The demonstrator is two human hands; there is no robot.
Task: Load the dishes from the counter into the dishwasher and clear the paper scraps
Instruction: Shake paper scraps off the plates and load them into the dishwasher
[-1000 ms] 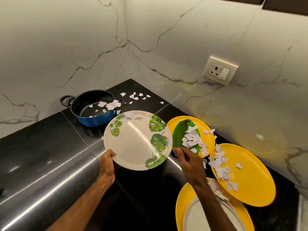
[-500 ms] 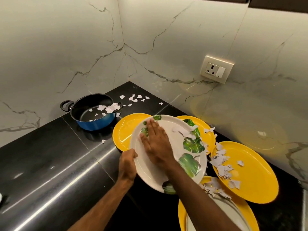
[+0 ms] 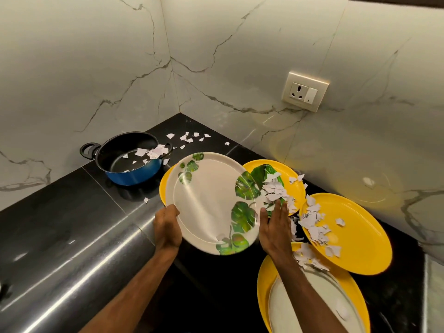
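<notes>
My left hand point(image 3: 167, 228) grips the near left rim of a white plate with green leaf prints point(image 3: 206, 200), held tilted above the black counter point(image 3: 60, 227). The plate's face is bare of scraps. My right hand point(image 3: 274, 227) is at the plate's right edge with straight fingers, touching a heap of paper scraps point(image 3: 276, 191) on a yellow plate with a green leaf point(image 3: 292, 179). More scraps point(image 3: 314, 227) lie on a large yellow plate point(image 3: 358, 231) to the right. Another yellow plate point(image 3: 164, 186) shows under the white one.
A blue pot point(image 3: 131, 162) with scraps inside stands at the back left. Loose scraps point(image 3: 189, 137) lie in the counter's corner. A yellow plate carrying a white plate point(image 3: 264, 280) sits at the near right. A wall socket point(image 3: 304, 91) is on the marble wall.
My right hand has swept from the middle of the white plate to its right edge, pushing the scraps off onto the leaf plate. The white plate is tilted more.
</notes>
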